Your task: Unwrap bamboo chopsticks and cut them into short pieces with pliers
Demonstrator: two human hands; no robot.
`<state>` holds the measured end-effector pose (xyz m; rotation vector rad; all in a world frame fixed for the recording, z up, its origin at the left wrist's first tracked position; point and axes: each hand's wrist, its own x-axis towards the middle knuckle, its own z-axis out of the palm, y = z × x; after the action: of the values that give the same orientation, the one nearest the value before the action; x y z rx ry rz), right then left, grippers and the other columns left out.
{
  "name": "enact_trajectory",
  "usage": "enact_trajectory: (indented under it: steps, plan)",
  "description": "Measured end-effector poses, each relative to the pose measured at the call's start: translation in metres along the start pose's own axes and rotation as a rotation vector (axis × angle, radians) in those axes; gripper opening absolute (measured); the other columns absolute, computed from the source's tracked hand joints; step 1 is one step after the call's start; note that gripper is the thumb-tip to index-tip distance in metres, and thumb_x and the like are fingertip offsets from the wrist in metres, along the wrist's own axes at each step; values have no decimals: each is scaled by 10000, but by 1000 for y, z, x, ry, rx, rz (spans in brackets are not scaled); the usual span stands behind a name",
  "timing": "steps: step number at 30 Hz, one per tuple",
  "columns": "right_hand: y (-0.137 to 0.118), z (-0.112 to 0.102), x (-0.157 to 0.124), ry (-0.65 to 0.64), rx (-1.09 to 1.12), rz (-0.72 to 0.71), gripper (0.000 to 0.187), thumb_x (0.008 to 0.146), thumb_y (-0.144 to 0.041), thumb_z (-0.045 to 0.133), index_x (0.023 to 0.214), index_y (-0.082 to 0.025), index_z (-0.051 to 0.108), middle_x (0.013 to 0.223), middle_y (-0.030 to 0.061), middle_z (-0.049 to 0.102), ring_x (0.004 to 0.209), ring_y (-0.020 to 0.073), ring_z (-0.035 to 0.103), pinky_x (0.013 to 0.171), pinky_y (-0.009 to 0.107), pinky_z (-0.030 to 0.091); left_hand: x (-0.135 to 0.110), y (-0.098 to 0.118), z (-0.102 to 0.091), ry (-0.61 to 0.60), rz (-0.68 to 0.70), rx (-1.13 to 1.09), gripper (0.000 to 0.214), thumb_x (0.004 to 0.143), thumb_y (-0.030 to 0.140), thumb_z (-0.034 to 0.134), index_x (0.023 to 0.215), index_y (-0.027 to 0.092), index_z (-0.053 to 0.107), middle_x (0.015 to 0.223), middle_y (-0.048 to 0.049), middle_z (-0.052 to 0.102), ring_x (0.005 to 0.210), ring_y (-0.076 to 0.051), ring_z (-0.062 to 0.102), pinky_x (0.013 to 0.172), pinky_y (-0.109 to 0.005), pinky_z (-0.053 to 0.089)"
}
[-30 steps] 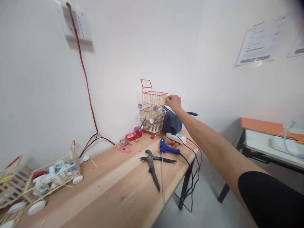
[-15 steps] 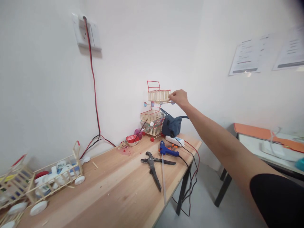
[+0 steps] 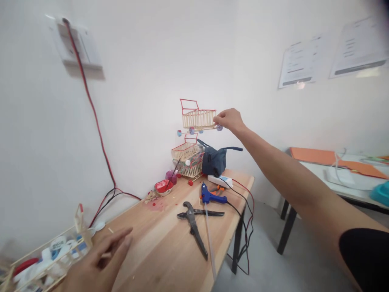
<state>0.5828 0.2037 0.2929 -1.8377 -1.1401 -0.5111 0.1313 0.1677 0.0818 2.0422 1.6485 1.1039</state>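
My right hand, with its arm stretched out, pinches the front end of a miniature shopping cart made of pale wooden sticks. The cart has a red handle and rim and blue-purple wheels, and is held up in the air. Below it, two similar stick carts are stacked at the table's far end, the lower holding a clear bag. My left hand is at the lower left over the table, fingers stretched out and thumb apart, nothing visible in it.
A blue glue gun, black pliers-like cutter, red paint bowl, dark pouch and power strip are on the table. Near my left hand stands a stick cart with white bottles. Cables hang off the right edge.
My left hand has come into view at the lower left. My right hand still holds the cart up. The view has shifted a little to the right.
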Motion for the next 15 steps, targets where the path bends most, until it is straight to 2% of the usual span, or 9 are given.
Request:
enact_trajectory:
  steps: [3, 7, 11, 15]
  plan:
    - [12, -7, 6, 8, 41, -26, 214, 694, -252, 622, 749, -128, 789, 594, 35, 686, 600, 143, 607, 566, 215, 421, 57, 45, 20, -41, 71, -109, 402, 700, 561, 619, 941, 274, 764, 788, -8, 755, 705, -208, 677, 609, -258, 503]
    - [23, -13, 16, 24, 108, -24, 211, 675, -268, 639, 717, -115, 778, 559, 35, 658, 547, 130, 567, 511, 218, 390, 118, 94, 60, -31, 133, -300, 373, 679, 423, 648, 947, 188, 760, 821, -38, 758, 774, -209, 668, 707, -278, 502]
    - [28, -17, 23, 16, 165, -16, 205, 676, -274, 640, 694, -110, 762, 547, 32, 645, 520, 120, 550, 498, 214, 392, 164, 121, 105, -44, 150, -399, 353, 686, 335, 640, 956, 139, 755, 802, -63, 752, 778, -206, 661, 721, -288, 489]
    - [33, -19, 27, 11, 195, -2, 193, 673, -265, 642, 688, -106, 750, 550, 39, 642, 517, 116, 542, 496, 214, 399, 189, 130, 143, -77, 145, -388, 318, 714, 274, 620, 966, 134, 756, 804, -73, 746, 753, -192, 654, 709, -278, 470]
